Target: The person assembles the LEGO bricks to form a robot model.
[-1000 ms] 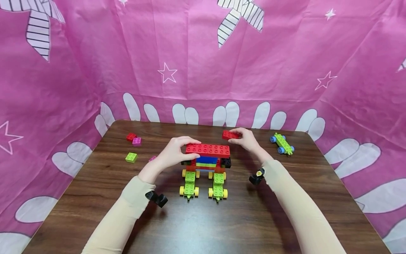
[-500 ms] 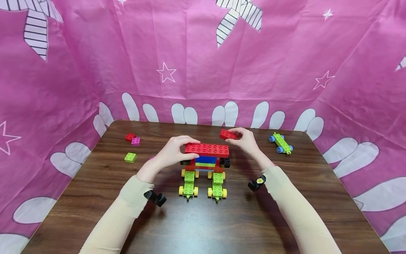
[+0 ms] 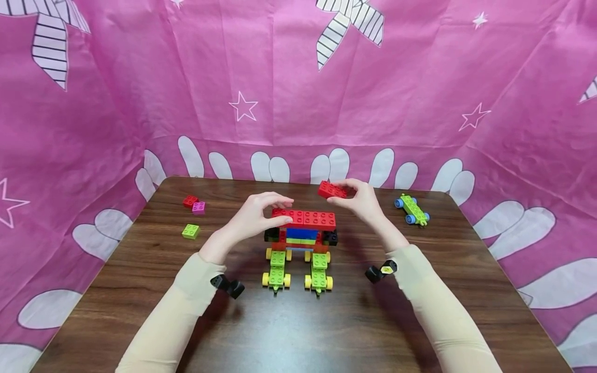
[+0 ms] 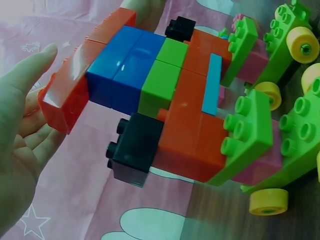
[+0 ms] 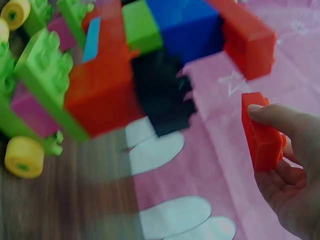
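Observation:
A built toy of blocks (image 3: 302, 234) stands mid-table on yellow-wheeled green bases (image 3: 319, 278). Blue, light green, red and black blocks make up its middle, and two long red bricks (image 3: 317, 220) lie across the top. Around the top's left end is my left hand (image 3: 252, 217), thumb in front and fingers spread above and behind; in the left wrist view the thumb stands away from the red brick (image 4: 70, 85). My right hand (image 3: 364, 199) pinches another long red brick (image 3: 329, 189) between thumb and fingers, raised behind the toy's right end, apart from it.
At the back left lie a small red brick (image 3: 190, 200), a magenta brick (image 3: 198, 207) and a lime brick (image 3: 190, 231). A green wheeled base (image 3: 412, 210) with blue wheels sits back right. Pink curtain (image 3: 298, 93) hangs behind the wooden table (image 3: 298, 331).
My right hand has lifted its red brick higher and a little leftward. The left hand's fingers have risen off the red top and spread. The built toy stays in place.

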`<control>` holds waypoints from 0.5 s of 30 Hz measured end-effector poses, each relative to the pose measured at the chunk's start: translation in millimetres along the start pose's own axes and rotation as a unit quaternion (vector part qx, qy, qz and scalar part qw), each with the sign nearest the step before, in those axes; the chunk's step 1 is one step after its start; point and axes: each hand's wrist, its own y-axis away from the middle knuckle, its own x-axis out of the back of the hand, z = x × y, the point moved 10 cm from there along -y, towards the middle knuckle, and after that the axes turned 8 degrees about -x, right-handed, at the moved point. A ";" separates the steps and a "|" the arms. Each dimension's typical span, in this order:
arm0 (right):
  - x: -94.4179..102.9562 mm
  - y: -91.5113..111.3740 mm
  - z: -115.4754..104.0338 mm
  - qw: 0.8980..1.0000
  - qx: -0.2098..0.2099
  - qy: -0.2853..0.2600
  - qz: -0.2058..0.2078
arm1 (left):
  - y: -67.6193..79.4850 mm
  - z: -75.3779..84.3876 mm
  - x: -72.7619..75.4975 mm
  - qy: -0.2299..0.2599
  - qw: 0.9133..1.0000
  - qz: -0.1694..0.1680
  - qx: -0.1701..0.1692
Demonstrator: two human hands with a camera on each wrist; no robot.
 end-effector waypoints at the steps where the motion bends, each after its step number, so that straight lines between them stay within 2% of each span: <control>1: -0.4 1.2 -4.4 1.000 0.000 -0.003 -0.002 | -1.0 0.9 0.9 0.000 1.000 0.002 -0.001; 9: -3.8 10.4 -34.2 1.000 0.018 -0.019 -0.011 | -10.4 7.0 8.1 -0.006 1.000 0.019 0.009; 15: -9.9 17.3 -50.1 0.999 0.038 -0.027 -0.027 | -16.5 10.7 8.2 -0.007 1.000 0.020 0.016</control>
